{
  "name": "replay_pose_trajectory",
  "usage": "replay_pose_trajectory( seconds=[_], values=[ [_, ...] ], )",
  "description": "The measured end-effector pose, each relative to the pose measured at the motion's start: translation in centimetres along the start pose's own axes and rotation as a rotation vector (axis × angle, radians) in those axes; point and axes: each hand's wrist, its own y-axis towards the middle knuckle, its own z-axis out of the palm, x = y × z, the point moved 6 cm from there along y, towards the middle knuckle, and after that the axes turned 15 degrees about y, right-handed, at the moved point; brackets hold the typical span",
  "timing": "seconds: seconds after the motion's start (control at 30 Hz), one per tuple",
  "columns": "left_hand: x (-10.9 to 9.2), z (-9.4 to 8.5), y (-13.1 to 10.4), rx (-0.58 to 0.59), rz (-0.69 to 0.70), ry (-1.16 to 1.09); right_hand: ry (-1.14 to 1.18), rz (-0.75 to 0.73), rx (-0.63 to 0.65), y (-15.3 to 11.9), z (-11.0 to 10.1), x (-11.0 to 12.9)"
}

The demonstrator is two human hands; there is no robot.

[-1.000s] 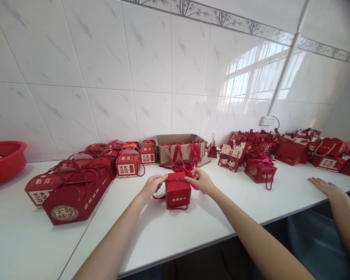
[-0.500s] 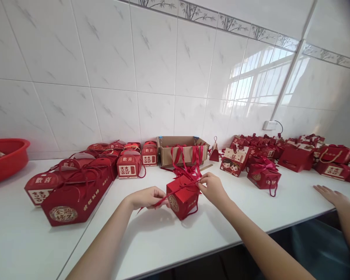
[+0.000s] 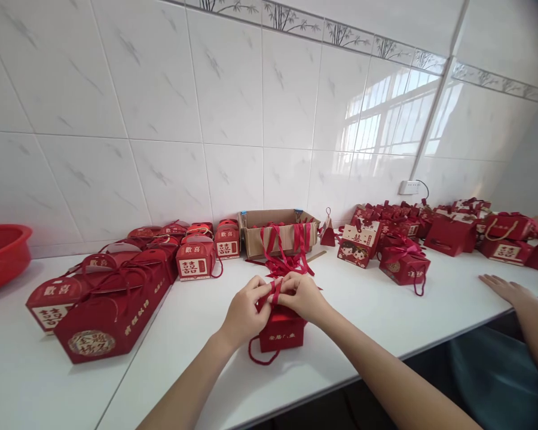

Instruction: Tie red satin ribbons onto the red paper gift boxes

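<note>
Taking the red box point(image 3: 281, 335) between the hands as the centre of the dial, with twelve toward the tiled wall point(image 3: 233, 89), it stands upright on the white table point(image 3: 174, 334) near the front edge, pale lettering on its near side and a dark red cord loop point(image 3: 262, 362) lying at seven o'clock. The left hand point(image 3: 244, 312) and the right hand point(image 3: 302, 297) meet above its top, each grip closed to a pinch, thumb against fingers, on a red ribbon point(image 3: 275, 291); the fingers hide much of the lid, and whether a knot has formed cannot be told. At twelve, against the wall, sits an open cardboard carton point(image 3: 251, 240) with more ribbons point(image 3: 301, 239) hanging over its front. A small pointed box point(image 3: 327, 235) is at one o'clock, a box with two cartoon figures point(image 3: 357, 245) between one and two, and a bow-topped box point(image 3: 403, 267) at two. Near three a co-worker's hand point(image 3: 502, 288) rests flat. A cluster of red boxes point(image 3: 107, 328) fills nine to ten, and beyond it a red basin point(image 3: 6, 263) is cut off by the view's edge.
</note>
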Motion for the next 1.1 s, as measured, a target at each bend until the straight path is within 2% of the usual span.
replay_pose_trajectory(
  seconds=[0.13,0.4,0.5,0.63,0.8,0.93,1.1],
  values=[
    [-0.2,-0.3,-0.2,0.021,0.048,0.023,-0.033,0.084,0.060,0.5,0.4,-0.1],
    [0.4,-0.5,0.1,0.035,0.147,-0.113,-0.036,0.267,0.347,1.1,0.5,-0.4],
    [0.9,-0.4,0.3,0.042,0.121,-0.168,-0.044,0.302,0.412,1.2,0.5,-0.1],
    [1.6,-0.3,0.6,0.005,0.021,-0.258,-0.042,0.311,0.456,1.4,0.4,0.1],
    [2.1,0.2,0.6,0.012,-0.081,-0.321,-0.053,0.293,0.433,1.3,0.2,0.1],
    [2.2,-0.1,0.6,0.005,-0.119,-0.327,-0.078,0.268,0.392,0.9,-0.3,0.2],
    [3.7,-1.4,0.7,-0.020,-0.244,-0.109,-0.158,0.235,0.256,0.2,-2.5,0.1]
  ],
)
